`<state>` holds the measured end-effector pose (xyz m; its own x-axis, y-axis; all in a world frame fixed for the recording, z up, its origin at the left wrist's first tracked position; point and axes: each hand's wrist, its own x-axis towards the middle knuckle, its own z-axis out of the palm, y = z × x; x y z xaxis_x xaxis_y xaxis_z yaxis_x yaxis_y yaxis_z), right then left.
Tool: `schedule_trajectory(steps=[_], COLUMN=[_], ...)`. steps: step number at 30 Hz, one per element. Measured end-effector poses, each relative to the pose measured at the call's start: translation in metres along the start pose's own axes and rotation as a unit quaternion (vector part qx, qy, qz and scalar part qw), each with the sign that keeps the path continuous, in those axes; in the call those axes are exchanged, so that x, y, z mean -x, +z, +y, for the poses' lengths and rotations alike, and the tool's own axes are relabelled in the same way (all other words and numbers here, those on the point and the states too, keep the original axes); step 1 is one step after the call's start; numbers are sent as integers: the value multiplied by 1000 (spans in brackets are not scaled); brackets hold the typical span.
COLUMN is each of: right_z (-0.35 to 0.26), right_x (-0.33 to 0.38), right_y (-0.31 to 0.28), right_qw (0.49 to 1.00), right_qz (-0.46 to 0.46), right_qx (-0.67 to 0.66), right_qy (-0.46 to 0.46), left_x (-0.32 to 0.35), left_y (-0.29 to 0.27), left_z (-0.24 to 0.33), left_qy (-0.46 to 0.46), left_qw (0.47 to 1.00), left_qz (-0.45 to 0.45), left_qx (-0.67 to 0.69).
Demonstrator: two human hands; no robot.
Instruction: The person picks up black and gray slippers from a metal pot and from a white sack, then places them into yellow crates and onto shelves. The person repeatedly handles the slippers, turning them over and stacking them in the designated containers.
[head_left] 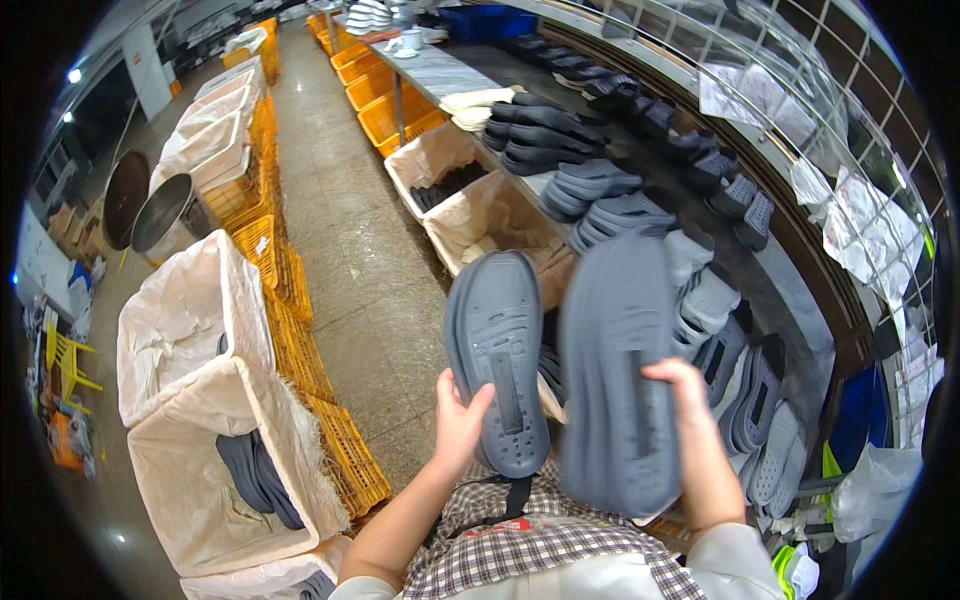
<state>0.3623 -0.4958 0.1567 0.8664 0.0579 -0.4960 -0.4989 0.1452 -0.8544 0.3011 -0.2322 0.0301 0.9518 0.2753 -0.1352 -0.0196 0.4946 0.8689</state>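
Observation:
My left hand [460, 415] grips a dark grey shoe sole [495, 330], its thumb on the edge of the upper face. That sole has a long recess and small holes near the heel end. In my right hand [685, 395] is a thicker stack of grey shoe soles [615, 370], slightly blurred, with the thumb laid over its right side. Both hands hold the soles upright in front of my checked apron [560, 540], side by side with a narrow gap between them.
To the right, a long bench [450, 75] carries stacked black soles [540, 130] and grey soles [605, 205]. Cloth-lined bins [480, 215] stand under its edge. Left of the aisle runs a row of lined crates [190, 310], one with dark soles [260, 480]. A wire grid [850, 60] rises behind the bench.

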Motion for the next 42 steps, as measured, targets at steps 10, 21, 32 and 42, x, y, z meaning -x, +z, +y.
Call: schedule_trajectory(steps=[10, 21, 32, 42], right_z=[137, 78, 156, 54], right_x=[-9, -2, -1, -158], right_y=[210, 326, 432, 616], right_qw=[908, 723, 446, 673], right_qz=[-287, -464, -653, -569], right_qx=[-205, 446, 612, 465], right_qy=[227, -250, 2, -83], left_x=[28, 119, 163, 136], left_y=[-164, -314, -371, -485], left_z=[58, 108, 165, 170], left_qy=[62, -62, -105, 234], left_qw=[951, 969, 946, 671], left_qz=[52, -119, -115, 702], left_qx=[-299, -207, -286, -46])
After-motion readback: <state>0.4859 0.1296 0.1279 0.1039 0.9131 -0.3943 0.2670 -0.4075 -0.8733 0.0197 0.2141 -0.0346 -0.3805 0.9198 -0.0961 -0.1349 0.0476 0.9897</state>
